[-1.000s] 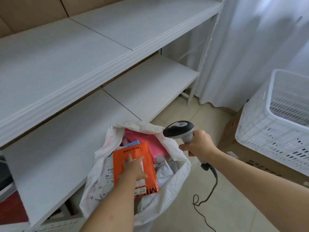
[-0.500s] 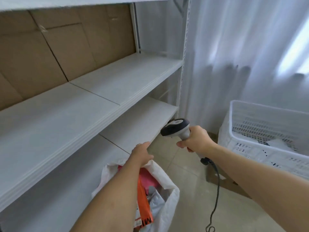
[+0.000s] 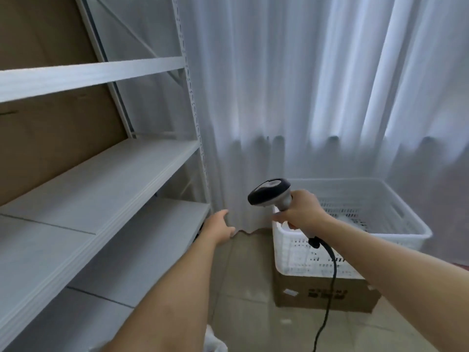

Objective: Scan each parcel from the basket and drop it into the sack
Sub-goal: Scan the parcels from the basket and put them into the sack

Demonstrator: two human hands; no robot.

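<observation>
Basket [image 3: 396, 226] far right atop cardboard box [image 3: 322, 292]; pale parcel dimly seen inside, likely light, soft, slippery: best pinched at an edge. Left hand [image 3: 218, 226] empty, grip relaxed open. Right hand [image 3: 299, 212] wraps scanner [image 3: 270, 193]. Sack [image 3: 215, 341] barely shows, near bottom edge.

Two bare forearms, no sleeves in view

The left hand [image 3: 220, 226] and right hand [image 3: 300, 212] are both bare: no gloves, rings, watch or wristband show. Each forearm is uncovered from the wrist to the frame edge, at 7 o'clock and 4 o'clock.
</observation>
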